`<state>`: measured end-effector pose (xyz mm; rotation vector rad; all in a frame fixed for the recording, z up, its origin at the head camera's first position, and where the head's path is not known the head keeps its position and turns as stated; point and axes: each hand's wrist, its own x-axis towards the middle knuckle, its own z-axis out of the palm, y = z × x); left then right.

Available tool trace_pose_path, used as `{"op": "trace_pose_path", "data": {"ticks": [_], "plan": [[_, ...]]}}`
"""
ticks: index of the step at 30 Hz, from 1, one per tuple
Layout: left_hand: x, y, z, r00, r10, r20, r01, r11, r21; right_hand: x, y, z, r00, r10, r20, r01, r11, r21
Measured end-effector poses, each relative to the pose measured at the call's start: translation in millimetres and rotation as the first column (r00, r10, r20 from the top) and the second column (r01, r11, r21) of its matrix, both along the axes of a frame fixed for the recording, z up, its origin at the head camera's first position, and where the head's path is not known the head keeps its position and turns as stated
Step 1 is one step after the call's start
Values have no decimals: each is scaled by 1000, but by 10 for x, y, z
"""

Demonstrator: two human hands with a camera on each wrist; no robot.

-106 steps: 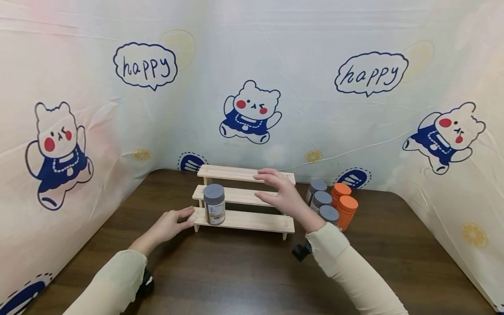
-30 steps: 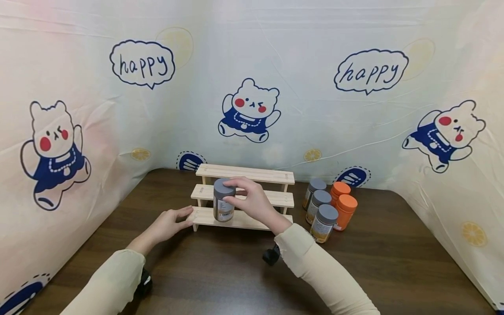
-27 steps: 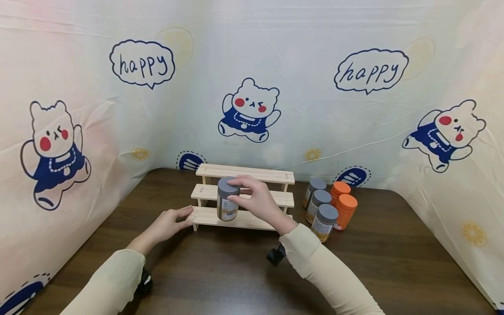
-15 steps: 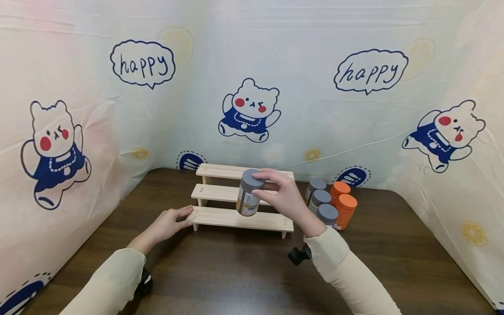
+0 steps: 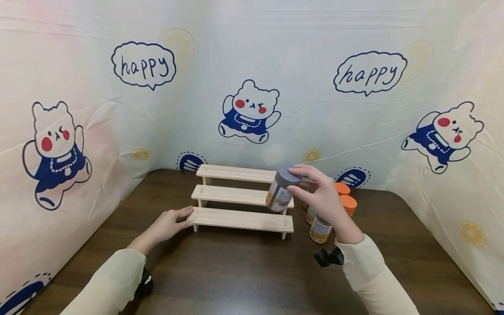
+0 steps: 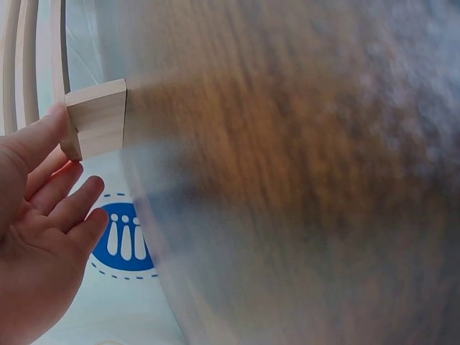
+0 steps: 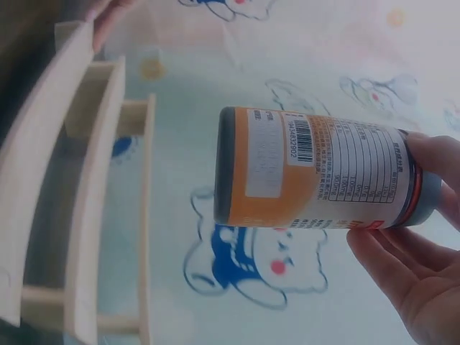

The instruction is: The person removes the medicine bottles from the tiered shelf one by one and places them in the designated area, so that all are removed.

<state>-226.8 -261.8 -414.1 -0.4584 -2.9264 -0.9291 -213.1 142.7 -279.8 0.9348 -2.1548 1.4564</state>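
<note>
A three-tier wooden display rack stands on the dark wooden table. My left hand pinches the left end of its lowest tier; in the left wrist view the thumb lies against the wood and the other fingers are loosely spread. In the air before the rack's right end, my right hand grips a supplement bottle by its grey lid, the bottle tilted. The right wrist view shows the bottle's orange and white label with a barcode, fingers and thumb around the lid end.
Right of the rack stand several bottles, partly hidden behind my right hand: grey-lidded ones such as the front bottle, and two with orange lids. A printed cloth encloses the table at the back and sides.
The right hand took the bottle off the lowest tier, lifted it and carried it rightward, tilting it. The left hand has stayed at the rack's end.
</note>
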Motion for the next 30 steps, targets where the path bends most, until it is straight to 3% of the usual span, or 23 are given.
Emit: {"op": "trace_pose_path", "data": {"ticks": [17, 30], "plan": [[1, 0, -7, 1000, 2, -5, -2, 1000, 1, 58, 794, 49, 977, -208, -35, 207, 978, -35], [9, 8, -7, 1000, -1, -23, 1, 1000, -2, 72, 1338, -161, 914, -405, 20, 403, 912, 78]]}}
